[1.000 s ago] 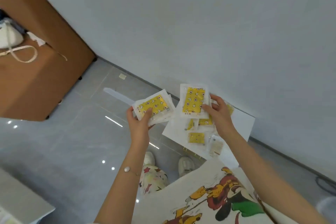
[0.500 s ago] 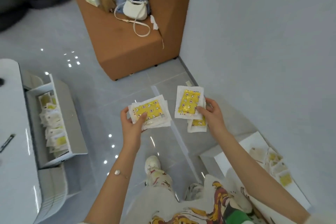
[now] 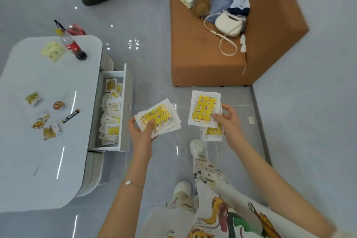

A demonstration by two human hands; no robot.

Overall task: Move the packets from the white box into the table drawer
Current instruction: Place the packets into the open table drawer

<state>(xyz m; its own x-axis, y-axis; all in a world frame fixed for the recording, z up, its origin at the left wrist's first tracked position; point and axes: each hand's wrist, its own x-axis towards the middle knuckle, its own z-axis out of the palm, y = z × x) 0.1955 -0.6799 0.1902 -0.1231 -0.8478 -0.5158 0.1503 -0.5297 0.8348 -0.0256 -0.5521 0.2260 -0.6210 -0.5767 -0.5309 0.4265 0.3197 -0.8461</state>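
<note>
1. Head view: we look down on a glossy white rounded desk (image 3: 38, 160) at left and an orange-brown sofa (image 3: 202, 67) across the grey tiled floor (image 3: 152, 60).
2. Its white pull-out drawer (image 3: 124, 106) stands open, holding a heap of white-and-yellow packets (image 3: 112, 114).
3. Our left hand (image 3: 141, 135) grasps a fanned stack of white packets with yellow star-print centres (image 3: 160, 116), thumb on top, just beside the drawer front.
4. Our right hand (image 3: 229, 123) has its fingers (image 3: 217, 117) curled round a second such stack (image 3: 204, 108), above the floor and apart from the first.
</note>
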